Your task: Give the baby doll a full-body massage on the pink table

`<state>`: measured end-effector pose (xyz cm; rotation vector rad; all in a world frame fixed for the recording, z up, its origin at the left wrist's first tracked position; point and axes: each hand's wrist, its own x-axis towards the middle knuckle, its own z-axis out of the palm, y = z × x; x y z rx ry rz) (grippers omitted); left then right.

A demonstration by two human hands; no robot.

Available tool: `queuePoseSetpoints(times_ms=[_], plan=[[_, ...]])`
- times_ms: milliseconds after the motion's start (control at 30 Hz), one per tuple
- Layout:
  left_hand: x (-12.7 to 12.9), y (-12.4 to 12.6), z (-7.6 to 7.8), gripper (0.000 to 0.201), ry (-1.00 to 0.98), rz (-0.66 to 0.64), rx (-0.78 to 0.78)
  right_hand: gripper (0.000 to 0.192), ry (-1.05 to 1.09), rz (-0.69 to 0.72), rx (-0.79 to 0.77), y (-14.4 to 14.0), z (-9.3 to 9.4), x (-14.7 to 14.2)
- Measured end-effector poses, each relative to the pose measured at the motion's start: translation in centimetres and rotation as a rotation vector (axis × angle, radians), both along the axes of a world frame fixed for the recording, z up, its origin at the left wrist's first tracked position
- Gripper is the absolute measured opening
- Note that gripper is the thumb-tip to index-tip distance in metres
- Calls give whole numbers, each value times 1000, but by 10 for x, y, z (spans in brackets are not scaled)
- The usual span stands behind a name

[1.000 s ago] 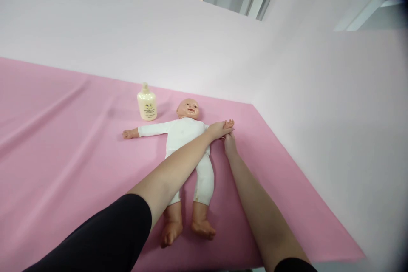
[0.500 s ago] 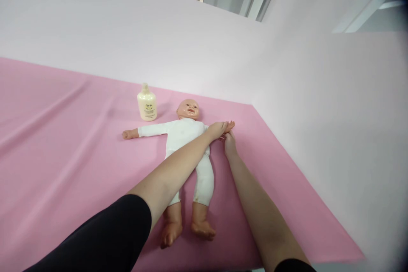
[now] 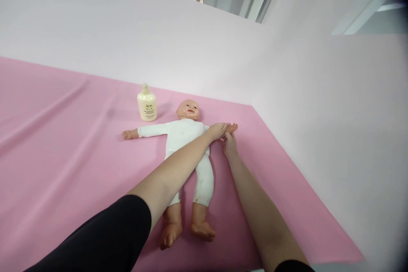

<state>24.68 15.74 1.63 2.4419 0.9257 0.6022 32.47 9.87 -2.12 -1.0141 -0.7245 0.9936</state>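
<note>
Hands meet at the baby doll's (image 3: pixel 188 136) outstretched arm on our right side, much as half a second ago; our left hand (image 3: pixel 217 130) has slid slightly further along toward the doll's small hand (image 3: pixel 232 127), which now pokes out a little more. Our left hand lies curled over the doll's wrist, gripping it from above. Our right hand (image 3: pixel 229 143) touches the same arm from below, but we cannot tell how far its fingers close, since they are tucked under. The doll lies on its back on the pink sheet (image 3: pixel 63 136), unmoved, with the cream lotion bottle (image 3: pixel 147 103) standing upright just beside its head. Our left forearm hides part of the doll's torso.
</note>
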Motion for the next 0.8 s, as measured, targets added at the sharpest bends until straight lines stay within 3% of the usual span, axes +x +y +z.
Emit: queuePoseSetpoints(times_ms=[233,433,800], plan=[[-1,-4,-1,53,-94,-34,-82,61,82,-50,3,3,0,2],[-2,-6,2,48,-76,-81,-13,61,113,-105,-38,6,0,3],[-2,-6,3,46,-62,-119,12,34,246,-69,-9,9,-2,9]])
